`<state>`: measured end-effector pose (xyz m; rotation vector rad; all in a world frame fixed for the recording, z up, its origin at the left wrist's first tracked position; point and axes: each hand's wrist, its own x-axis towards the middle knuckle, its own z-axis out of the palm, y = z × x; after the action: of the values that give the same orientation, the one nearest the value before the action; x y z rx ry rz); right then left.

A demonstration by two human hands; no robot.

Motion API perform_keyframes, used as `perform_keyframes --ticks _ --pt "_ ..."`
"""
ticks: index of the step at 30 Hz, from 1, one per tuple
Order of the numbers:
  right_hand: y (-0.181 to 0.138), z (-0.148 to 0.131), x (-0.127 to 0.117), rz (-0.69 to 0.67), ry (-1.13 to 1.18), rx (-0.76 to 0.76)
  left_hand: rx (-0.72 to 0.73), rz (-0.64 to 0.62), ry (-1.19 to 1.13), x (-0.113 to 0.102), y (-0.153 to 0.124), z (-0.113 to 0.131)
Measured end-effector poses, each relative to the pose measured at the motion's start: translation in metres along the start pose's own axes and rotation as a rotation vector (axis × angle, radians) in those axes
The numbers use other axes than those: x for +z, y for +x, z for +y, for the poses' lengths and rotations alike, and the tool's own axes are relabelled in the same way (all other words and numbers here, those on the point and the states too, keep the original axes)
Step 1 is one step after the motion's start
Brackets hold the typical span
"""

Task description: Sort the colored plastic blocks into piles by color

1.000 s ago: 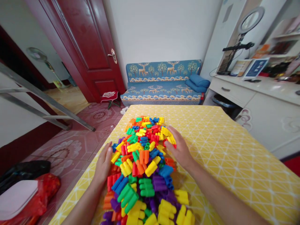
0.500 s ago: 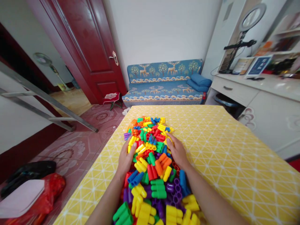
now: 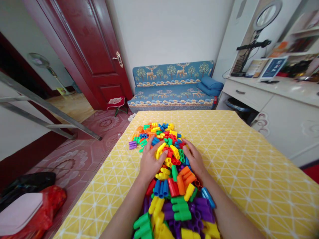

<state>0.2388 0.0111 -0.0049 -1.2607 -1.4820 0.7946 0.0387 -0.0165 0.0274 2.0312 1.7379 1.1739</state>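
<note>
A long heap of plastic building blocks point(image 3: 180, 208), shaped like joined tubes in red, yellow, green, blue, orange and purple, lies on the yellow patterned tablecloth point(image 3: 236, 159). On the heap's left flank rests my left hand point(image 3: 151, 161), fingers apart and touching blocks near a yellow block point(image 3: 160, 150). My right hand point(image 3: 196, 161) is against the right flank, its fingers spread beside a green block point(image 3: 182, 155). Blocks lie loose between the two palms, and neither hand is closed around one. Some fingertips are hidden among the pieces.
A purple block point(image 3: 132, 145) lies at the heap's left edge. Beyond the table is a blue patterned sofa point(image 3: 171, 88). A white cabinet point(image 3: 286, 122) stands on the right, a metal ladder point(image 3: 47, 114) on the left. A red bag point(image 3: 53, 205) is on the floor.
My left hand has moved right and inward, with blocks shifting along with it and the middle of the heap narrowing. My right hand has shifted slightly right. The view has turned a little.
</note>
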Motion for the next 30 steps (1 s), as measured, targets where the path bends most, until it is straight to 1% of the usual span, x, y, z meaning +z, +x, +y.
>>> perform_keyframes --ticks 2,5,7,9,11,12,14,15,16,17,18,19,20,21,22,23,24,25,27,30 --pt "0.002 0.003 -0.003 -0.003 0.068 -0.01 0.04 -0.025 0.05 0.002 0.002 0.013" --pt "0.006 0.01 -0.01 0.022 0.172 0.003 0.061 -0.098 0.11 0.006 0.005 0.032" --pt "0.007 0.013 -0.014 0.044 0.245 0.017 0.076 -0.159 0.132 0.007 0.006 0.046" --pt "0.008 0.013 -0.017 0.046 0.298 0.015 0.121 -0.243 0.123 0.006 0.006 0.063" --pt "0.008 0.013 -0.019 0.055 0.306 0.004 0.217 -0.347 0.046 -0.001 0.008 0.081" --pt "0.008 0.013 -0.02 0.077 0.293 -0.005 0.281 -0.387 -0.028 -0.007 0.011 0.089" --pt "0.009 0.016 -0.02 0.14 0.266 -0.017 0.388 -0.445 -0.228 -0.024 0.02 0.094" --pt "0.01 0.018 -0.019 0.168 0.261 -0.012 0.404 -0.438 -0.328 -0.032 0.027 0.089" --pt "0.011 0.021 -0.019 0.194 0.26 -0.002 0.365 -0.404 -0.387 -0.041 0.035 0.079" --pt "0.012 0.024 -0.018 0.212 0.266 0.013 0.273 -0.305 -0.42 -0.049 0.044 0.062" --pt "0.013 0.027 -0.017 0.224 0.274 0.03 0.165 -0.156 -0.44 -0.055 0.053 0.04" --pt "0.014 0.03 -0.016 0.231 0.279 0.045 0.064 0.025 -0.432 -0.059 0.061 0.014" --pt "0.015 0.032 -0.016 0.231 0.275 0.052 -0.035 0.179 -0.383 -0.06 0.067 -0.014" --pt "0.017 0.034 -0.015 0.225 0.261 0.052 -0.133 0.265 -0.293 -0.06 0.071 -0.042" --pt "0.018 0.035 -0.015 0.21 0.237 0.047 -0.236 0.287 -0.196 -0.057 0.073 -0.068" --pt "0.019 0.035 -0.015 0.19 0.207 0.041 -0.33 0.282 -0.127 -0.053 0.073 -0.09" --pt "0.02 0.035 -0.014 0.168 0.176 0.036 -0.391 0.229 -0.078 -0.047 0.071 -0.107" --pt "0.021 0.035 -0.014 0.143 0.148 0.033 -0.416 0.159 -0.032 -0.041 0.068 -0.118" --pt "0.023 0.033 -0.013 0.09 0.108 0.04 -0.376 0.056 0.011 -0.027 0.061 -0.125" --pt "0.024 0.032 -0.012 0.023 0.085 0.047 -0.317 -0.028 0.015 -0.01 0.053 -0.11"
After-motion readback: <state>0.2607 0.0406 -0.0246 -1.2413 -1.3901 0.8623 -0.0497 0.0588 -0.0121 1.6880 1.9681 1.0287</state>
